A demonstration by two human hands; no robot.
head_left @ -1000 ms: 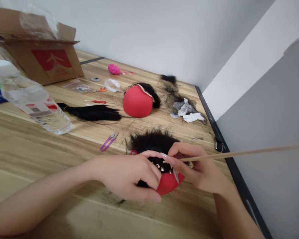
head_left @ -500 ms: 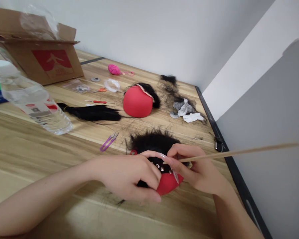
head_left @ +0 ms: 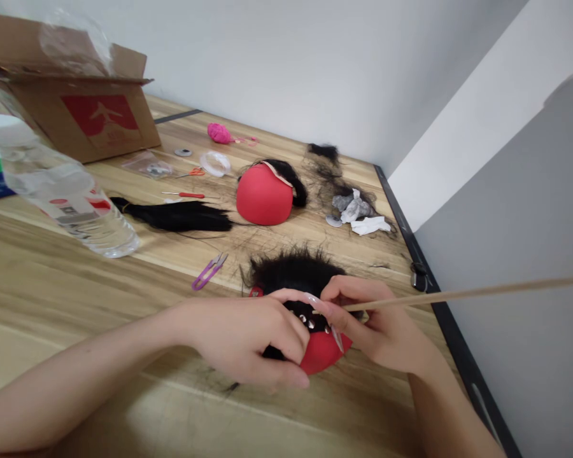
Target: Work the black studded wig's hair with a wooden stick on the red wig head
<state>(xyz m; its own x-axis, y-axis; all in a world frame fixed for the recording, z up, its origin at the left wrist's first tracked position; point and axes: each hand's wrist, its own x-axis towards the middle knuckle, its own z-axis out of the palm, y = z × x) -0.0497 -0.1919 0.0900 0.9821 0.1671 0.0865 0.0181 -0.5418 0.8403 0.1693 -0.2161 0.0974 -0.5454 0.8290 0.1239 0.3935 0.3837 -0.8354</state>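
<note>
Stick (head_left: 468, 293) | far end slightly lower | right hand (head_left: 382, 324) still pinching

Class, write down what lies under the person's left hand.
The left hand covers part of a red dome with black hair on it; small shiny pieces show just beside the hand. Whatever sits directly beneath is hidden, so it cannot be told.

White airplane sign on the cardboard box's (head_left: 52, 121) red panel (head_left: 102, 121).
</note>
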